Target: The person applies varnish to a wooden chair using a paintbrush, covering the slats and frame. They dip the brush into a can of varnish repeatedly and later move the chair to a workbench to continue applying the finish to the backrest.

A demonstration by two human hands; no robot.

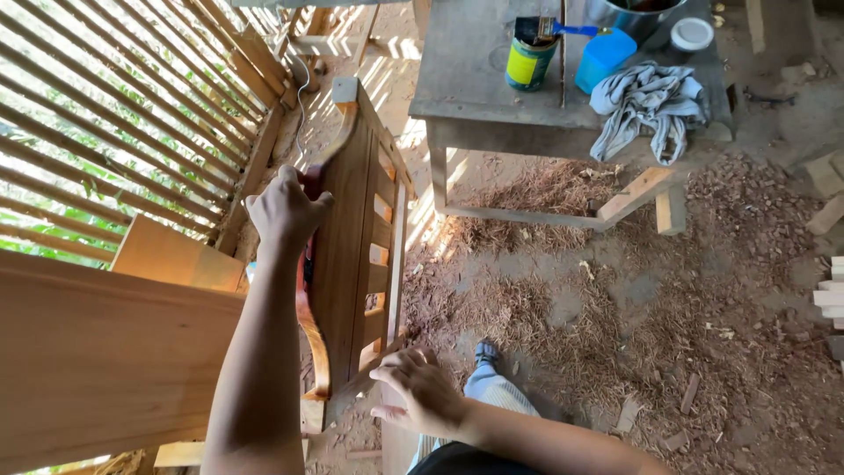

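Observation:
A slatted wooden chair frame [356, 229] with a curved arm rail [315, 347] stands on edge in front of me. My left hand [283, 211] is at its upper left side, closed around a red-handled tool that looks like a brush [337, 145], blurred against the wood. My right hand [420, 391] grips the frame's lower right corner, fingers curled over the edge. My foot [486, 354] is on the ground just right of the frame.
A grey wooden table [466, 79] behind carries a paint can [528, 62] with a blue-handled brush, a blue container [603, 58], a grey rag [646, 105] and a white lid [692, 33]. Wood shavings cover the dirt floor. A slatted wall [114, 114] and a wooden panel [97, 352] stand to the left.

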